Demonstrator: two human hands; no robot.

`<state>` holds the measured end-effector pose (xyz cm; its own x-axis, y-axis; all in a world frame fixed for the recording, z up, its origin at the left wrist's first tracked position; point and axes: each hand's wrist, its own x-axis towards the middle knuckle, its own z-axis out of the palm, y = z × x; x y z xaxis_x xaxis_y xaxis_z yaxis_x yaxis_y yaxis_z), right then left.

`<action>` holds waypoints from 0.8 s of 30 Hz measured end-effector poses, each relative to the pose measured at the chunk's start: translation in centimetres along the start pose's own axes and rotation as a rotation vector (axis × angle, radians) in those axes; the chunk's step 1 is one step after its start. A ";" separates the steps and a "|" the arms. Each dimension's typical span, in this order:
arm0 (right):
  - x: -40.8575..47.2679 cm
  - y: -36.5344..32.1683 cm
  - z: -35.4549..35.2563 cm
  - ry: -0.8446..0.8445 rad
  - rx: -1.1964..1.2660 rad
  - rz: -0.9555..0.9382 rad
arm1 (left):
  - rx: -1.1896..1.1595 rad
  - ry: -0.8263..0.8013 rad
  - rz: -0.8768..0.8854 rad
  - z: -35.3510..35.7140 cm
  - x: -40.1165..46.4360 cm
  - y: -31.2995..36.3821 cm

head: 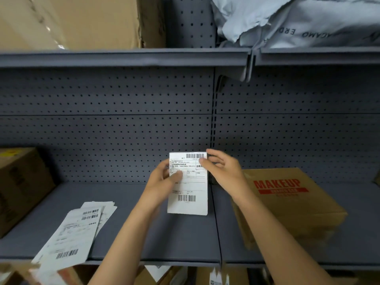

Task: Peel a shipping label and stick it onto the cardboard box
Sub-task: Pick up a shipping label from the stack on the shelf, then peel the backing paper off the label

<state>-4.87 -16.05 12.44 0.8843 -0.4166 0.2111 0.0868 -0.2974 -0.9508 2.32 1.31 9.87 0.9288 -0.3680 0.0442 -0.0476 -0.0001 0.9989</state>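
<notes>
White paper, a shipping label (188, 183) printed with barcodes at top and bottom, is hanging upright in the air between both hands, above the middle of the grey metal shelf (164, 233). The left hand (164, 177) is pinching the label's left edge, thumb lying across the printed face. The right hand (223, 168) is gripping the top right corner with its fingertips. Just to the right, a brown cardboard box (292, 204) with red "MAKEUP" lettering is sitting on the shelf, reaching close to the front edge, apart from the label. A loose pile of label sheets (78, 233) is lying at the shelf's front left, overhanging the front edge. Another cardboard carton (18, 186) is standing at the far left. Bare shelf is lying open between the pile and the box, backed by perforated panel (107, 124).
</notes>
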 end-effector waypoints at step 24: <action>-1.7 -2.1 -3.5 0.055 0.332 0.048 | 0.344 0.091 0.552 7.5 -1.9 3.5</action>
<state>-8.13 -17.72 14.92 0.8658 -0.4714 0.1676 0.1985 0.0162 -0.9800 -2.38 -4.96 13.18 0.7605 -0.3193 0.5654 -0.6272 -0.1362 0.7668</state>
